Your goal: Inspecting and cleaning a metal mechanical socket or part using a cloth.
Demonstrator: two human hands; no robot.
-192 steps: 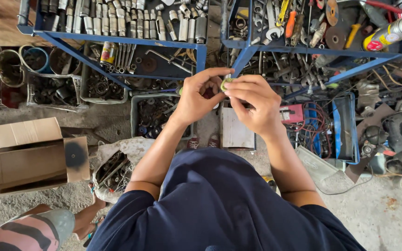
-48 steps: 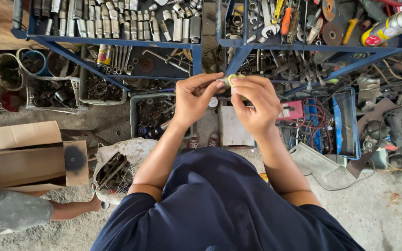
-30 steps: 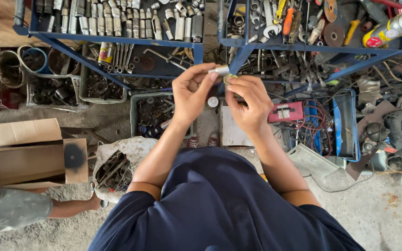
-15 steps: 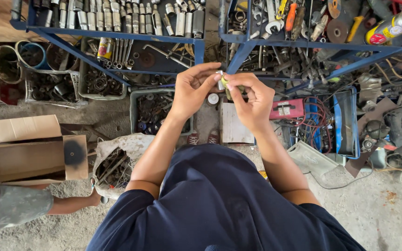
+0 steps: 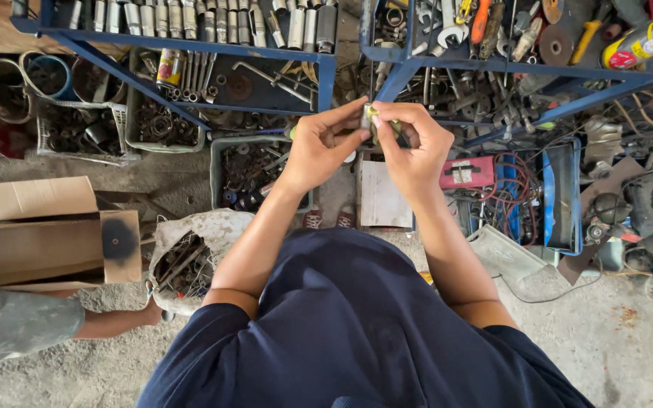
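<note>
A small yellow-green piece point(image 5: 372, 113) sits pinched between the fingertips of both hands, held up in front of the chest over the blue metal rack point(image 5: 326, 64). Too little of it shows to tell its long axis or which way it points; only a sliver is visible above the fingers, so it lies right at the tip of the grip, not down in either palm.

The left hand point(image 5: 319, 143) comes in from the left with thumb and forefinger pressed together on the piece, the other fingers curled. The right hand point(image 5: 416, 147) meets it from the right, thumb and forefinger also pinching the same piece, knuckles turned up. The two hands touch at the fingertips.

Beneath them stand a green crate of small metal parts point(image 5: 247, 170) and a pale flat board point(image 5: 383, 198) on the floor. Sockets point(image 5: 213, 19) line the rack's upper left shelf; wrenches and screwdrivers point(image 5: 466, 23) crowd the right one. A red box point(image 5: 468, 173) lies just right of the right wrist. Far left is a cardboard box point(image 5: 47, 227), and another person's leg point(image 5: 32, 325) reaches in below it.
</note>
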